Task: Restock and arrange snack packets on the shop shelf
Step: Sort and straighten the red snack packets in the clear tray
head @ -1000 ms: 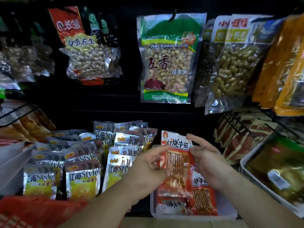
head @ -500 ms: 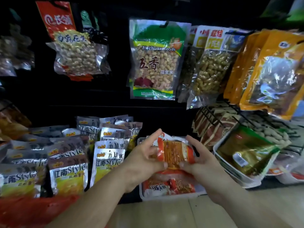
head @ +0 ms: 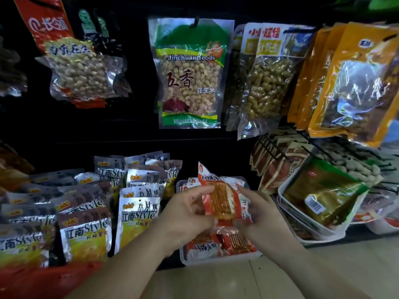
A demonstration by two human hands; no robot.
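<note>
Left hand (head: pixel 187 214) and right hand (head: pixel 260 219) pinch the red snack packet (head: pixel 222 201) from nine and three o'clock, above the white tray (head: pixel 216 260) at six. Slick film: a loose pinch could drop it crooked.

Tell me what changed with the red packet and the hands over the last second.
The red packet was upright, got turned sideways between the hands, and now stands up again, top corner tilted left, over the white tray. The left hand and right hand kept gripping its sides; nothing was let go. The packets in the tray and the hanging peanut bag stayed put.
</note>
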